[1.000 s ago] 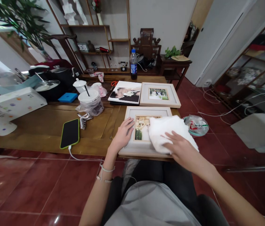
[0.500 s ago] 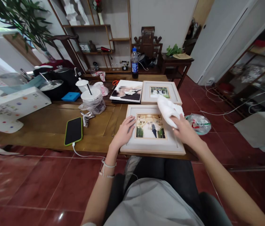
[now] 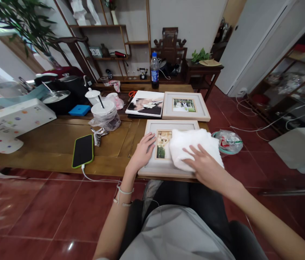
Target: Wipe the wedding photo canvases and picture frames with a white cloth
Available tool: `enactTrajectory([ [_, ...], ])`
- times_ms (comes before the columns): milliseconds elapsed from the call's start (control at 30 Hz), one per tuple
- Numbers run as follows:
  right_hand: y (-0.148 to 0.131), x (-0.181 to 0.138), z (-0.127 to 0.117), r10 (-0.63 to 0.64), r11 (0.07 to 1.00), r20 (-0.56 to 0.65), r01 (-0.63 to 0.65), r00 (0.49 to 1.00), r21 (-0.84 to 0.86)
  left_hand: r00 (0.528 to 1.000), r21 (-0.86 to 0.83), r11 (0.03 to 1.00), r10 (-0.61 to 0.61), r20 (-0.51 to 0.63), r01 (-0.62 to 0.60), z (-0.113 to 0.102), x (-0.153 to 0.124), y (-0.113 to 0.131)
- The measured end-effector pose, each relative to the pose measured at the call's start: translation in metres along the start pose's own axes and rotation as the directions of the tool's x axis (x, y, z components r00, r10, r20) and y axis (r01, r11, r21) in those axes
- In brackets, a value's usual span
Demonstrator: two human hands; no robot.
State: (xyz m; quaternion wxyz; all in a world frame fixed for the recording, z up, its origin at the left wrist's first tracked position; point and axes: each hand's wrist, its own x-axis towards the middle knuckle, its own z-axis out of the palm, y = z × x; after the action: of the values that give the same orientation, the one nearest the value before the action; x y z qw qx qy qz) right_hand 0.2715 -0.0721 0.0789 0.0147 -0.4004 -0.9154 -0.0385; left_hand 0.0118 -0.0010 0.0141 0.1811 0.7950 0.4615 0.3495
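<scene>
A pale wooden picture frame [image 3: 152,167] lies flat at the table's front edge, with a wedding photo [image 3: 163,146] in its middle. My left hand [image 3: 142,151] rests on the frame's left border, fingers stretched out. Over the right half of the frame a white fluffy cloth [image 3: 195,139] lies spread, covering part of the photo and overhanging the right side. My right hand [image 3: 205,164] presses flat on this cloth with its fingers apart. Just behind, a second framed photo [image 3: 184,105] and a white-edged photo panel [image 3: 148,103] lie side by side.
On the wooden table [image 3: 111,144] to the left are a phone [image 3: 83,151] on a white cable, a lidded cup [image 3: 104,112] in plastic and a blue box [image 3: 79,110]. A bottle [image 3: 155,72] stands at the back. Right of the table sits a bag-lined bin [image 3: 229,141].
The bunched cloth has come down and spread flat over the frame's right half. My right hand has opened from gripping it to lying on top. My left hand stays put.
</scene>
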Motion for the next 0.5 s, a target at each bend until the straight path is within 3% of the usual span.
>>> enactTrajectory([
  [133,-0.03,-0.031,-0.016,-0.048,0.991,0.008,0.046,0.999,0.124,1.0,-0.011,1.0,-0.014,0.018,0.014,0.0,0.0,0.0],
  [267,-0.039,-0.034,-0.016,-0.081,0.98,-0.013,0.082,0.997,0.182,1.0,-0.009,1.0,-0.007,0.024,0.008,0.0,0.0,-0.001],
  [367,-0.021,-0.021,-0.006,-0.005,0.983,-0.051,0.014,0.999,0.184,1.0,-0.012,1.0,-0.011,0.026,0.012,0.0,0.0,-0.002],
  [500,0.03,0.016,0.009,0.206,0.976,-0.17,-0.191,0.964,0.1,1.0,-0.017,1.0,0.017,0.009,-0.017,0.0,-0.001,-0.003],
])
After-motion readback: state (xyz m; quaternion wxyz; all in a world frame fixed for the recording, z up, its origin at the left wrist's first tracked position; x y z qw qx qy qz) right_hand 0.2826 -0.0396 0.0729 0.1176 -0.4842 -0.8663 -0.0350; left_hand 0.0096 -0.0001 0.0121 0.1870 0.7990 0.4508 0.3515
